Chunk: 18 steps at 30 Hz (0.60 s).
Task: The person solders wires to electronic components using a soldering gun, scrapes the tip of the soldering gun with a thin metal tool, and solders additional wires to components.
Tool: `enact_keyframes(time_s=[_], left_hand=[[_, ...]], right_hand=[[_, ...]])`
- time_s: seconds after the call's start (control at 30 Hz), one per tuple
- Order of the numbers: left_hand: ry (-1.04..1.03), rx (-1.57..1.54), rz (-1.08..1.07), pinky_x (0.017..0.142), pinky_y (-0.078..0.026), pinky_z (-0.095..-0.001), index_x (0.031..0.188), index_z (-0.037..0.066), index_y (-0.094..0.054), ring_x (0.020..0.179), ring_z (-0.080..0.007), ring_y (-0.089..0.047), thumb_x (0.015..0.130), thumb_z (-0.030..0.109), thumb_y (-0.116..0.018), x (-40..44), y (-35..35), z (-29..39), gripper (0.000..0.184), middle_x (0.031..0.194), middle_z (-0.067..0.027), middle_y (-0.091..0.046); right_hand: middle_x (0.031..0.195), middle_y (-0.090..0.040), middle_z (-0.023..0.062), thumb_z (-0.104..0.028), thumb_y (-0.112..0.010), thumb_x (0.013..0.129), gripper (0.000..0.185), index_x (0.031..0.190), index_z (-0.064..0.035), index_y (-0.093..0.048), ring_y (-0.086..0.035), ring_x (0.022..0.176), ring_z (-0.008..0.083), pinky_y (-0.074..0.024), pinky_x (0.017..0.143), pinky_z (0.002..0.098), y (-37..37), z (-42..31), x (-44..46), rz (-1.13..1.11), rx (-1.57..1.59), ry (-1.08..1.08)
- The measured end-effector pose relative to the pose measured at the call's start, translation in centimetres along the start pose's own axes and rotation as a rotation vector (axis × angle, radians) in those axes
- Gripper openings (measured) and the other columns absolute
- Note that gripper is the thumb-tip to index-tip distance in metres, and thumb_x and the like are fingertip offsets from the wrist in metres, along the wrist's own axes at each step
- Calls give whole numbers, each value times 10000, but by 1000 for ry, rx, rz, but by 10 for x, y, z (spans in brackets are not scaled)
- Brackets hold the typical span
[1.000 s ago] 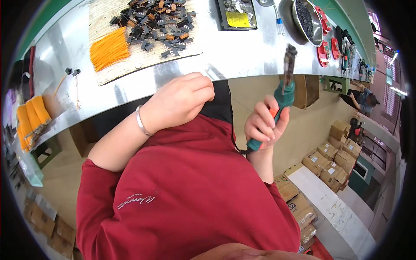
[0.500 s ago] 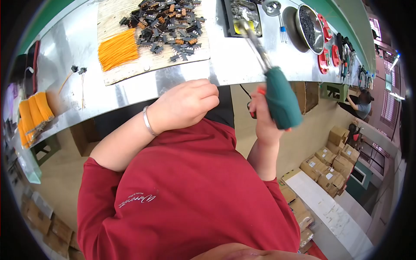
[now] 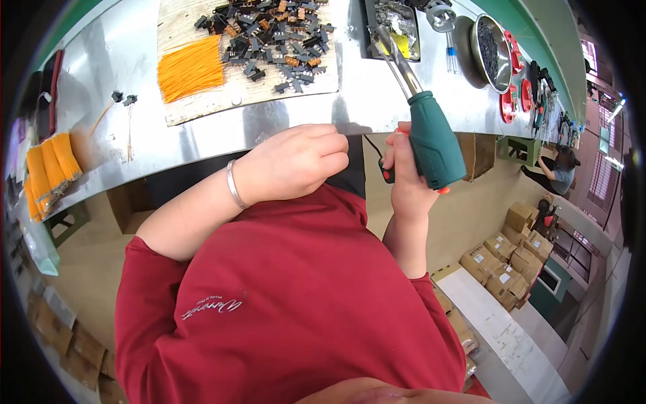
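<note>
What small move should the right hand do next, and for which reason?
I would probably draw the metal end of the green-handled tool lightly across the yellow pad: the right hand holds the tool with this end reaching over the black tray, where the pad lies; contact is unclear.

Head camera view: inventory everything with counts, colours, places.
Bench: one, silvery, across top
Board: one, pale, on bench
Small parts: many, black and brown, on board
Wires: one bundle, orange, on board
Wired parts: two, black, left of board
Bundles: several, orange, bench's left end
Tray: one, black, at tool's tip
Bowl: one, silvery, bench's right
Objects: several, red, right of bowl
Boxes: many, brown, both sides
Co-worker: at least one, grey top, far right
Tool: one, green, right hand
Shirt: one, red, worn
Left hand: one, bare, near bench edge
Right hand: one, bare, gripping tool
</note>
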<state>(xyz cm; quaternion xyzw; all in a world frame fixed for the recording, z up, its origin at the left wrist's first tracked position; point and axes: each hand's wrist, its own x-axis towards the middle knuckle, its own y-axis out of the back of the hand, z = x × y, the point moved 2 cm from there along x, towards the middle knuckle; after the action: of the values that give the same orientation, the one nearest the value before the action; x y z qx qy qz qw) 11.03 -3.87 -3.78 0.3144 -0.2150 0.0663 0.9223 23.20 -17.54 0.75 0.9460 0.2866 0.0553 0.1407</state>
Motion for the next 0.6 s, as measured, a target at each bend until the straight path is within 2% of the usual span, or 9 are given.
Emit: enact_keyframes(time_s=[0.17, 0.3, 0.37, 0.4, 0.47, 0.5, 0.53, 0.6], left_hand=[[-2, 3, -6, 745, -502, -364, 806, 29, -555, 825, -272, -567, 666, -31, -611, 0, 0, 0, 163, 881, -85, -562], [-11, 2, 10, 748, -501, -363, 806, 30, -553, 827, -272, -568, 665, -30, -613, -1, -1, -1, 165, 882, -85, -560], [-1, 14, -28, 751, -500, -361, 802, 31, -550, 832, -272, -569, 670, -24, -612, -1, 0, -1, 156, 885, -85, -560], [-1, 16, -27, 751, -500, -361, 802, 31, -550, 832, -272, -569, 670, -24, -612, -1, 0, 0, 156, 885, -85, -560], [12, 10, -28, 753, -499, -358, 799, 33, -548, 837, -270, -569, 675, -14, -613, 0, 1, 1, 147, 890, -85, -560], [9, 14, -23, 753, -499, -358, 799, 33, -548, 837, -270, -569, 675, -14, -613, 0, 1, 1, 147, 890, -85, -560], [2, 21, -28, 751, -499, -356, 798, 34, -549, 839, -267, -570, 678, -8, -613, 1, 2, 1, 142, 892, -83, -561], [-2, 25, -35, 750, -498, -355, 798, 34, -550, 840, -264, -570, 681, -3, -612, 0, 2, 1, 137, 893, -82, -561]], right_hand=[[771, -609, 72, 22, -577, 898, 146, 1043, 42, -583, -526, 551, 88, -446, 526, 241, -3, 2, -2, -34, 5, 104], [776, -603, 75, 28, -575, 897, 124, 1020, 43, -579, -533, 561, 91, -450, 533, 244, -6, 10, -1, -29, 18, 38], [810, -592, 90, -76, -550, 936, 151, 1057, 13, -557, -504, 532, 91, -426, 513, 251, -4, 13, -2, -68, 101, 13], [810, -592, 90, -76, -550, 936, 151, 1057, 13, -557, -504, 532, 91, -426, 513, 251, -2, 15, -3, -69, 102, 14], [861, -572, 103, -207, -498, 968, 232, 1118, -33, -527, -437, 483, 92, -388, 487, 253, 4, 19, -1, -222, 642, -55], [869, -530, 92, -293, -465, 977, 275, 1136, -72, -506, -382, 463, 84, -359, 473, 248, 7, 19, -3, -256, 762, -154], [842, -493, 66, -304, -476, 982, 264, 1109, -75, -513, -380, 466, 67, -358, 473, 237, 10, 11, -1, -353, 986, -216], [828, -462, 48, -330, -469, 992, 275, 1104, -82, -506, -379, 463, 54, -350, 465, 225, 13, 8, -1, -384, 1061, -257]])
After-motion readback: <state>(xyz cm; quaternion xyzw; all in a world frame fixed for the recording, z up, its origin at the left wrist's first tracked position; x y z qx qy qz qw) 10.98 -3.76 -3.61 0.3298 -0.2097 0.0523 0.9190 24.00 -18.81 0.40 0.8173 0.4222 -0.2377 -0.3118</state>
